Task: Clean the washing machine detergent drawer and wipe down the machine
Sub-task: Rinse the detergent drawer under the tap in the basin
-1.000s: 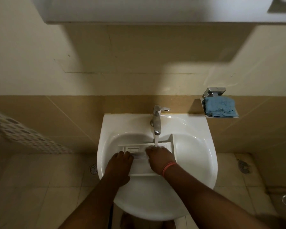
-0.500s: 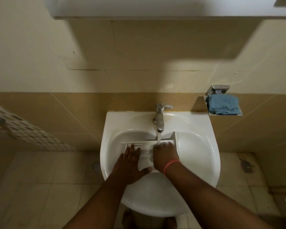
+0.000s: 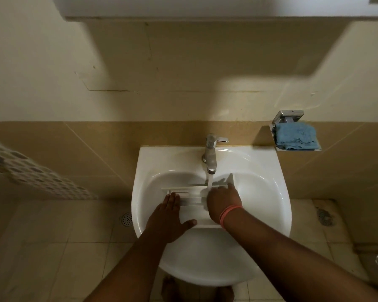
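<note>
Here a white plastic detergent drawer (image 3: 194, 198) lies inside the bowl of a glossy white ceramic sink (image 3: 262, 192), its long shape running left to right, with thin ribbed dividers marking off rectangular compartments. A narrow stream of water (image 3: 209, 182) falls from the chrome tap (image 3: 211, 153) at the far rim of the sink onto the right part of the drawer.

The left hand (image 3: 169, 216) lies flat on the near left part of the drawer, its fingers straight and close together pointing away and its thumb stretched out to the right along the near edge. The right hand (image 3: 224, 200) rests on the right part of the drawer just beside the stream, knuckles up, one finger reaching to the upright right end wall; whether its other fingers curl round anything underneath I cannot tell. A thin orange band (image 3: 228, 214) circles the right wrist.

On the wall to the right, a crumpled blue cloth (image 3: 296, 136) with a soft, nubbly surface sits in a small metal holder (image 3: 287, 117). The wall is smooth cream paint above and tan glazed tile below. The floor has pale square tiles, with a round perforated drain (image 3: 126, 219) to the left of the sink. At the far left edge, a white fabric with a dotted pattern (image 3: 42, 179) hangs slantwise.
</note>
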{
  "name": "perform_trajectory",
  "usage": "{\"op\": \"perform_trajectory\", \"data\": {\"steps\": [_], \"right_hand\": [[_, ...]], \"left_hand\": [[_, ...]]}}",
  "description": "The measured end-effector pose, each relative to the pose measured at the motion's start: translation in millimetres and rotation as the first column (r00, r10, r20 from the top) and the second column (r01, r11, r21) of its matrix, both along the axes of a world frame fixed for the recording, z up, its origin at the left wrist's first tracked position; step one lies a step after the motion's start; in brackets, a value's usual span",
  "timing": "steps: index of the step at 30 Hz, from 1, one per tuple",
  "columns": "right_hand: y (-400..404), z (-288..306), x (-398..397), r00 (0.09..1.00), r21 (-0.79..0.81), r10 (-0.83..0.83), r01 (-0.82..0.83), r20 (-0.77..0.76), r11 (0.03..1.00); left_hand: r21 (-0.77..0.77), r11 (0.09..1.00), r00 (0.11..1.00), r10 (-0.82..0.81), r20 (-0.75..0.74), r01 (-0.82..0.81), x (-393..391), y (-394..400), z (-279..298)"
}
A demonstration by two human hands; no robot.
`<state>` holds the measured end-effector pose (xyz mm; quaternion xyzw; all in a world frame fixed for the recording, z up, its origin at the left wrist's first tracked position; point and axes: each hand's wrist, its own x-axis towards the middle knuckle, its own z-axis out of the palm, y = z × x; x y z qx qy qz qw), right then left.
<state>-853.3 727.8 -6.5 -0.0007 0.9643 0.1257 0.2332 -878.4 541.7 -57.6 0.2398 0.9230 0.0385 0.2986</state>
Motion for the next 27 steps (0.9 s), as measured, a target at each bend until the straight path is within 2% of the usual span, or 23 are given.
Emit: {"op": "perform_trajectory", "data": {"steps": [1,3,6,11,13,15,18,21,24,27], "right_hand": [[0,-1,1,1.000,-0.006,0.011,-0.011,-0.023,1.000],[-6,-3,-1,0.996,-0.131,-0.034,0.022,-0.083,0.991],[-26,-11,-5,0.993,-0.313,-0.116,0.102,-0.027,0.944],[-60,-26,-4,0.998,-0.367,0.030,-0.049,-0.059,0.929],[-58,-31,-8,0.997,-0.365,0.067,-0.072,-0.026,0.928],[-50,-32,-9,0.996,-0.336,0.094,-0.088,0.002,0.938],[-28,-27,-3,0.997,-0.259,-0.072,0.077,0.029,0.963],[-4,-11,7,0.980,-0.001,-0.167,0.168,0.112,0.986],[2,6,15,0.976,0.229,-0.108,0.064,0.186,0.971],[-10,18,27,0.965,0.305,-0.036,-0.047,0.262,0.951]], "left_hand": [[0.001,1.000,1.000,0.006,-0.004,-0.006,1,0,0],[0.005,1.000,1.000,0.009,-0.006,-0.009,2,0,-1],[0.020,1.000,1.000,-0.015,-0.027,0.015,1,-1,-2],[0.025,0.992,0.990,-0.122,-0.065,0.124,-4,-8,-24],[0.025,0.993,0.993,-0.110,-0.044,0.111,-4,-9,-26],[0.058,0.997,0.998,-0.053,-0.032,0.054,-1,-8,-20],[0.048,0.999,0.999,-0.009,-0.050,0.011,4,-4,-7],[0.026,0.999,1.000,0.021,-0.024,-0.020,3,-4,-6],[0.009,1.000,1.000,0.018,-0.026,-0.017,3,-4,-7],[-0.005,1.000,1.000,0.019,-0.021,-0.019,3,-4,-6]]}}
